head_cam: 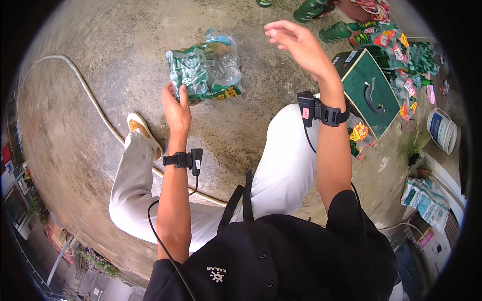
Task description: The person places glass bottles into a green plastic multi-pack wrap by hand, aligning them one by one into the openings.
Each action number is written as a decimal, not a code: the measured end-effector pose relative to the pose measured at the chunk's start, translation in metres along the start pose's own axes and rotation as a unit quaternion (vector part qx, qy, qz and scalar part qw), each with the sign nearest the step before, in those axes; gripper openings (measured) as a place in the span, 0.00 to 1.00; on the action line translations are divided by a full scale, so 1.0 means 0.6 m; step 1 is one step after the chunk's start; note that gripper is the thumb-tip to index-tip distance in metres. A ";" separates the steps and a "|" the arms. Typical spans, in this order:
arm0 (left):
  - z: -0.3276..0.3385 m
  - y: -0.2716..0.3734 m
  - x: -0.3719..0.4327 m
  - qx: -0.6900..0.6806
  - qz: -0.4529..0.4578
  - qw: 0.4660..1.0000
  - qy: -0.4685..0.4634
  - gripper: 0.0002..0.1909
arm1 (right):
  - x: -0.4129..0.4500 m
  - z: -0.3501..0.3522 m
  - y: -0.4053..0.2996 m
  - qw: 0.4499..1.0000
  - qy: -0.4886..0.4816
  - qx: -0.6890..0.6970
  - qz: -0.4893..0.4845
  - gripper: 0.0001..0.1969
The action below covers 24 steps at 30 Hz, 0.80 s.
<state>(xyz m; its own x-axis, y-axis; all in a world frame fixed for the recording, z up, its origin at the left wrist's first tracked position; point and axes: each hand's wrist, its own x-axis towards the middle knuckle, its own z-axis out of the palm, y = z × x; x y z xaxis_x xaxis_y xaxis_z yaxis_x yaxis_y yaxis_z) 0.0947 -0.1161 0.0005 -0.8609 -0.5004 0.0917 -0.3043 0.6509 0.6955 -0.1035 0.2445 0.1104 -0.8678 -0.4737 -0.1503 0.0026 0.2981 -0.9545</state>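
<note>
A crumpled bundle of clear and green printed plastic wrap (222, 69) is in front of me, above the stained concrete ground. My left hand (177, 107) grips its near left corner, the thumb on top and the fingers at the side. Whether the bundle rests on the ground or is lifted slightly, I cannot tell. To the right of it, my right hand (292, 41) is raised in the air with nothing in it. Its fingers are slightly bent and the thumb lies apart from them.
At the right stand a green case with a black handle (372, 94), green bottles (337, 32) and piled plastic packaging (384, 41). Farther right are a white bucket (442, 129) and a printed sack (425, 201). A pale hose (88, 88) curves along the ground past my shoe (143, 129).
</note>
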 end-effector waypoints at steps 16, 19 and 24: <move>0.035 0.048 0.039 0.239 0.186 0.952 -0.039 0.42 | -0.084 -0.089 0.291 0.736 -0.332 -0.557 0.196 0.17; 0.015 0.043 0.043 0.254 0.153 0.953 -0.064 0.42 | -0.067 -0.049 0.285 0.615 -0.413 -0.606 0.288 0.16; 0.010 0.052 0.041 0.269 0.165 0.948 -0.036 0.42 | -0.092 -0.065 0.399 0.611 -0.379 -0.664 0.205 0.17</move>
<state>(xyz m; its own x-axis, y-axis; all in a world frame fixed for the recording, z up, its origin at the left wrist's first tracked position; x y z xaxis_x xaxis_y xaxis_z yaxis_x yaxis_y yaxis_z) 0.0619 -0.1048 0.0202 -0.9652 -0.1906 0.1788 -0.1600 0.9720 0.1723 -0.0743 0.3741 -0.0998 -0.4484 -0.2315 -0.8633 -0.6998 0.6918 0.1779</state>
